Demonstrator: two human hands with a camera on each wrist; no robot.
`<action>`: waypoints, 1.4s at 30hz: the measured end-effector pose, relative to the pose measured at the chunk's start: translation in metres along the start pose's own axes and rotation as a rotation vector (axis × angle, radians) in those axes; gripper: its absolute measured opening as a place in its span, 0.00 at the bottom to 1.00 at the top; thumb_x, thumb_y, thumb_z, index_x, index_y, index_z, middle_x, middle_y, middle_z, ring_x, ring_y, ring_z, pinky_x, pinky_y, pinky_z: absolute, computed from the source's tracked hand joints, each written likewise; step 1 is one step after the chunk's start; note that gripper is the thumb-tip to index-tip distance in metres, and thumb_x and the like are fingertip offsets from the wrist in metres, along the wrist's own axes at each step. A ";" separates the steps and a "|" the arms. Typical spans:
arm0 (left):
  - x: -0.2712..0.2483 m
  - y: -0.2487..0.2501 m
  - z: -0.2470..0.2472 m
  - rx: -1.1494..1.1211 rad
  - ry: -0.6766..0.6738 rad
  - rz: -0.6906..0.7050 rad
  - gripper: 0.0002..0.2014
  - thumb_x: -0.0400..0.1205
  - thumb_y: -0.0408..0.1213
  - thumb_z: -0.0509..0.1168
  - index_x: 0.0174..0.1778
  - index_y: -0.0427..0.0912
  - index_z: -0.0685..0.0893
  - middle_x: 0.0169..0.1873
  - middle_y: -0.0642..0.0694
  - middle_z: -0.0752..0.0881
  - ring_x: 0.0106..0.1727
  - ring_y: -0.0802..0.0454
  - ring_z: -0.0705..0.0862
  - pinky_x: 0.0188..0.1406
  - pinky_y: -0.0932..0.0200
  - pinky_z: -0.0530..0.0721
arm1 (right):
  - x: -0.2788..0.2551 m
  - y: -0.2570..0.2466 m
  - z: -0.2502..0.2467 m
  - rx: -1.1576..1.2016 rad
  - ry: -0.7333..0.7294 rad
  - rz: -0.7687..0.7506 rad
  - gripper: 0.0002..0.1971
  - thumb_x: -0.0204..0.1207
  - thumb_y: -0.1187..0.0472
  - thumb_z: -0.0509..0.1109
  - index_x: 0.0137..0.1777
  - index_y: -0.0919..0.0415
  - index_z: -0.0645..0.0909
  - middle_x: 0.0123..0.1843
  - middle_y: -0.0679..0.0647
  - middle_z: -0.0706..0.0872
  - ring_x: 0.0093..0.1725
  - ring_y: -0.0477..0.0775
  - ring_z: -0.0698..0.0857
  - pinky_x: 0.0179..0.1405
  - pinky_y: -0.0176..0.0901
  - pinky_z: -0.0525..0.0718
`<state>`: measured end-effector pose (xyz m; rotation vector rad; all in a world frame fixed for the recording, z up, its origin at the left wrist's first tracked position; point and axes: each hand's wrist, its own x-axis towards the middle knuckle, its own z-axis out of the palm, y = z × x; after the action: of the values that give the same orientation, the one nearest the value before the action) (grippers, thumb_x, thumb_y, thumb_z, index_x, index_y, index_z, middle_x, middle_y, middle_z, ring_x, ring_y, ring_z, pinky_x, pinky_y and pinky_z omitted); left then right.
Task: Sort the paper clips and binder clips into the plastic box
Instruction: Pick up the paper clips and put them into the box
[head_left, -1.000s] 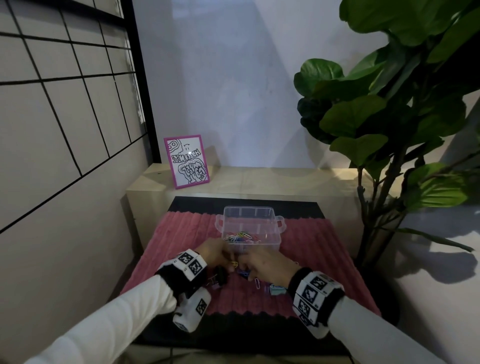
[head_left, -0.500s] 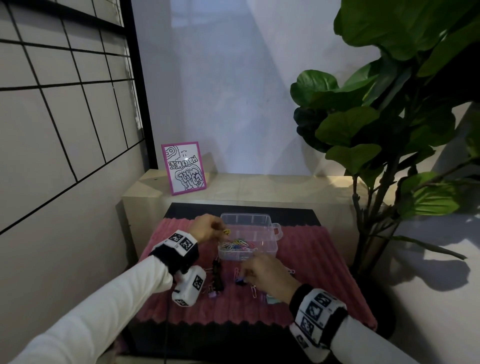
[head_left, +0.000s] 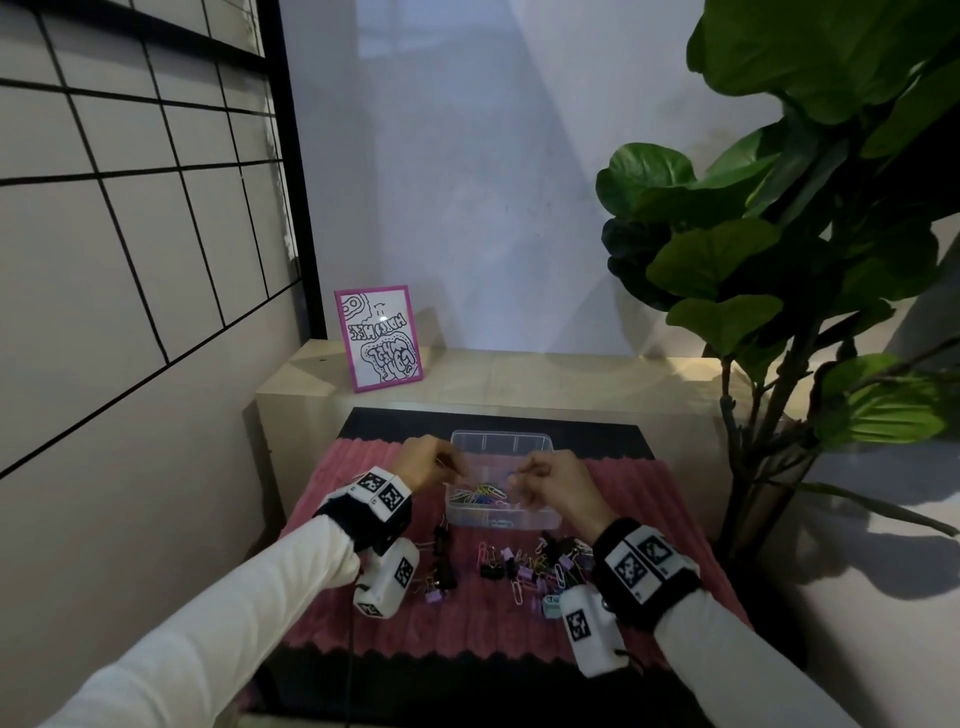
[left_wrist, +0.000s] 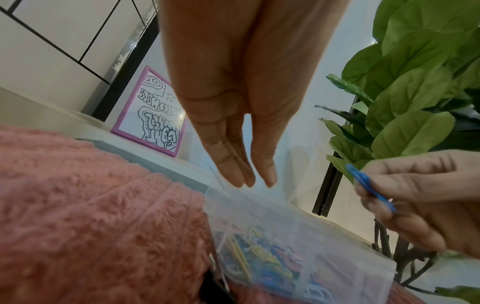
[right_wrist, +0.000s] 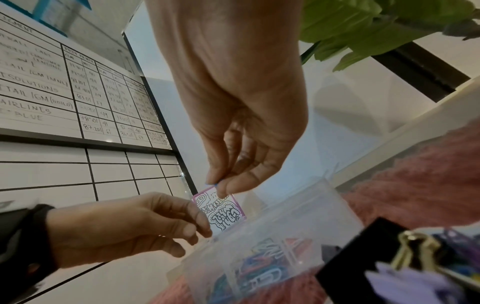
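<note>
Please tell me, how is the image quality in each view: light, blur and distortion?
Head view: dim, the plant throws a dark shadow on the right wall, and wide-angle bending slants the walls. Left wrist view: brighter, but the right hand and blue paper clip are motion-blurred. Right wrist view: the binder clips close to the lens are out of focus.

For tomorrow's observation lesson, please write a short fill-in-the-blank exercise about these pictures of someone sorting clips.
1. The right hand pinches a ____ paper clip.
2. The left hand holds ____.
3. The clear plastic box stands on a ____ ribbed mat.
4. The loose binder clips lie on the mat ____ the box and the person.

Missing words: blue; nothing; pink; between
</note>
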<state>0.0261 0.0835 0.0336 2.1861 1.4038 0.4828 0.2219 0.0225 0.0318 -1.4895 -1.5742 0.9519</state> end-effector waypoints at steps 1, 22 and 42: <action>-0.002 -0.002 -0.001 0.005 0.016 0.000 0.08 0.73 0.28 0.70 0.47 0.36 0.88 0.49 0.42 0.90 0.45 0.56 0.83 0.37 0.82 0.75 | 0.005 0.000 0.002 -0.003 0.017 0.016 0.05 0.73 0.70 0.71 0.37 0.62 0.81 0.31 0.57 0.85 0.22 0.40 0.83 0.28 0.35 0.86; -0.085 -0.021 0.025 0.223 -0.338 0.117 0.28 0.68 0.35 0.73 0.65 0.47 0.75 0.57 0.44 0.79 0.55 0.49 0.79 0.55 0.56 0.78 | -0.030 -0.005 0.041 -0.862 -0.516 -0.412 0.17 0.72 0.65 0.71 0.62 0.64 0.79 0.62 0.60 0.80 0.62 0.57 0.77 0.60 0.46 0.76; -0.088 -0.044 0.003 -0.148 -0.283 -0.189 0.13 0.73 0.30 0.71 0.49 0.44 0.76 0.41 0.49 0.81 0.34 0.55 0.83 0.27 0.68 0.84 | -0.034 -0.006 0.064 -0.807 -0.491 -0.371 0.18 0.75 0.50 0.68 0.56 0.64 0.78 0.57 0.60 0.80 0.58 0.57 0.77 0.56 0.52 0.77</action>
<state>-0.0412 0.0177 0.0030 1.8959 1.3557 0.1923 0.1632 -0.0125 0.0083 -1.4163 -2.7020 0.4863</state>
